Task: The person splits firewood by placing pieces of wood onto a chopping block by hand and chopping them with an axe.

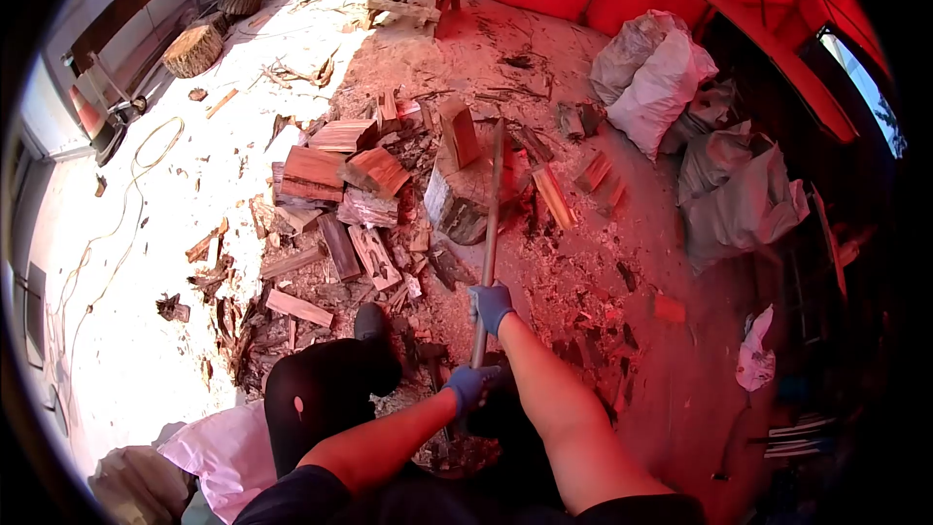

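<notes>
Both of my blue-gloved hands grip one long tool handle [493, 204], like that of an axe. My left hand [469, 387] is closed round its lower end, close to my body. Farther up, my right hand [491, 306] wraps the same shaft. The handle points away from me, and its far end reaches past the round chopping block [452, 206]. I cannot make out a tool head there. An upright wood piece [459, 133] stands on the block, just left of the handle's far end.
Split firewood [316, 173] is heaped left of the block, with chips and bark around it. Full sacks [743, 190] stand at the right. A cord [131, 185] and a traffic cone [89, 117] are at the left. A log round [194, 49] lies farther back.
</notes>
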`<state>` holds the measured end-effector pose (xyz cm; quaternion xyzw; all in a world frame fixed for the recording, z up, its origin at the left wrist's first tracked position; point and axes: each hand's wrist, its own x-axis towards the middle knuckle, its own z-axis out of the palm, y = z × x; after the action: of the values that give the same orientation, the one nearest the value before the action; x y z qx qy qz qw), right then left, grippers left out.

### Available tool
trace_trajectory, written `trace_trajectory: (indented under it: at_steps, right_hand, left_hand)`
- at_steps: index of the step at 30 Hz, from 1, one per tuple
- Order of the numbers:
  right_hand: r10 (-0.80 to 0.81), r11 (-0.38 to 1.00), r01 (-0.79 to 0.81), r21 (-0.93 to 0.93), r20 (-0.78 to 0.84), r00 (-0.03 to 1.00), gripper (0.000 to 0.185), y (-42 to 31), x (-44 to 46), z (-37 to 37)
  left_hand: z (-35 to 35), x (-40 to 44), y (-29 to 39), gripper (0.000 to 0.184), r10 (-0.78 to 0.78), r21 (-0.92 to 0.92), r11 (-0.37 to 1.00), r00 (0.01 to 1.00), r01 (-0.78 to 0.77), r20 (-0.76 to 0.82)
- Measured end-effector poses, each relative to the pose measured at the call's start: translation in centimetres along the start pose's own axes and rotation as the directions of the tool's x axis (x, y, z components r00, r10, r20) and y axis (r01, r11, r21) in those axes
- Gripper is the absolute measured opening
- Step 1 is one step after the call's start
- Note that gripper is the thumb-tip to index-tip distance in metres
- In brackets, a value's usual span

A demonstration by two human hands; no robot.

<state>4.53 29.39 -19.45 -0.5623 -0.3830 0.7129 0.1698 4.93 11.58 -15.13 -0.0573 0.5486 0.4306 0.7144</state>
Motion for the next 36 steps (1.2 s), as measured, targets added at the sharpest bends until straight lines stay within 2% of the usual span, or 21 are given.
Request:
trace_trajectory:
  at_steps: [5,7,11,13,15,17,18,19,20,21,22,24,25,27,28,30,32,33,34,35,36]
  right_hand:
    - [0.097,0.995,-0.097,-0.007,0.125,0.987,0.025,-1.1,-0.8,-1.1]
    - [0.112,0.992,-0.121,0.042,0.171,0.979,0.025,-1.1,-0.3,-1.2]
    - [0.161,0.985,-0.170,0.033,0.188,0.969,0.024,-1.1,0.4,-1.7]
    - [0.191,0.980,-0.200,0.019,0.217,0.957,0.018,-2.4,0.8,-2.3]
    - [0.117,0.993,-0.120,0.002,0.203,0.972,0.018,-6.9,-2.1,-2.4]
    - [-0.030,0.999,0.022,0.040,0.230,0.973,0.017,-13.0,-6.5,-3.0]
    - [0.012,0.974,-0.081,0.210,0.313,0.950,0.018,-15.4,-6.3,-4.3]
    - [0.109,0.912,-0.257,0.321,0.413,0.904,0.019,-17.7,-5.8,-5.8]
    - [0.113,0.886,-0.281,0.369,0.416,0.902,0.020,-19.2,-6.6,-6.3]
    - [0.077,0.912,-0.230,0.340,0.408,0.910,0.020,-18.7,-6.3,-6.1]
    - [0.041,0.932,-0.178,0.315,0.396,0.917,0.020,-17.7,-6.1,-6.2]
    - [-0.079,0.987,0.047,0.153,0.208,0.975,0.018,-13.5,-8.2,-4.2]
    - [-0.087,0.990,0.063,0.124,0.197,0.976,0.018,-10.1,-6.8,-4.1]
    - [0.125,0.992,-0.124,-0.014,0.150,0.981,0.018,-5.2,-3.6,-4.2]
    - [0.140,0.990,-0.140,-0.012,0.145,0.979,0.018,-4.1,-3.8,-4.6]
    - [0.081,0.997,-0.080,-0.022,0.014,0.997,0.021,-4.6,-3.6,-4.2]
    - [0.101,0.959,-0.159,0.235,0.239,0.966,0.018,-10.7,-7.4,-4.7]
    - [0.069,0.617,-0.563,0.550,0.675,0.735,0.025,-12.6,-6.7,-7.4]
    - [-0.081,0.465,-0.683,0.563,0.796,0.600,0.038,-15.0,-8.3,-8.2]
    - [-0.076,0.477,-0.632,0.611,0.745,0.663,0.045,-16.1,-9.6,-9.0]
    - [-0.044,0.496,-0.644,0.582,0.758,0.650,0.033,-15.4,-9.4,-10.0]
  left_hand:
    - [0.9,0.7,-1.4,0.027,0.130,0.119,0.985,0.990,-0.123,-0.050]
    - [1.0,1.5,-2.5,0.031,0.390,0.299,0.893,0.911,-0.337,-0.138]
    - [0.5,2.9,-4.3,0.037,0.488,0.329,0.840,0.866,-0.432,-0.110]
    - [1.4,1.8,-3.5,0.045,0.496,0.458,0.789,0.864,-0.409,-0.083]
    - [4.7,-5.4,0.2,0.050,0.499,0.362,0.799,0.866,-0.480,0.046]
    - [7.1,-12.0,4.3,0.056,0.512,0.078,0.820,0.788,-0.567,0.342]
    - [8.1,-15.4,6.6,0.058,0.474,-0.020,0.853,0.756,-0.522,0.451]
    - [7.9,-17.3,8.7,0.060,0.470,0.104,0.786,0.698,-0.609,0.540]
    - [7.1,-18.6,10.7,0.061,0.440,0.219,0.694,0.646,-0.685,0.624]
    - [6.1,-19.2,12.9,0.060,0.502,0.376,0.347,0.508,-0.859,0.699]
    - [4.9,-19.7,15.1,0.059,0.486,0.451,-0.060,0.369,-0.890,0.792]
    - [2.1,-20.2,19.6,0.055,0.432,0.590,-0.242,0.459,-0.771,0.776]
    - [0.6,-19.5,21.8,0.052,0.409,0.692,-0.151,0.593,-0.706,0.694]
    - [-6.9,-10.6,23.7,0.045,0.500,0.664,0.252,0.682,-0.704,0.533]
    - [-9.2,-8.5,24.7,0.044,0.615,0.726,0.294,0.704,-0.622,0.354]
    - [-18.4,0.1,25.5,0.060,0.657,0.928,0.326,0.748,-0.179,-0.087]
    - [-19.5,0.3,25.3,0.066,0.539,0.909,0.413,0.820,-0.060,-0.191]
    - [-21.7,3.0,23.8,0.071,0.580,0.927,0.373,0.790,-0.040,-0.199]
    - [-23.5,5.3,22.4,0.075,0.616,0.941,0.339,0.759,-0.014,-0.210]
    - [-24.3,7.1,21.7,0.084,0.599,0.954,0.297,0.771,0.036,-0.215]
    - [-24.4,8.6,21.2,0.084,0.587,0.950,0.309,0.778,0.041,-0.224]
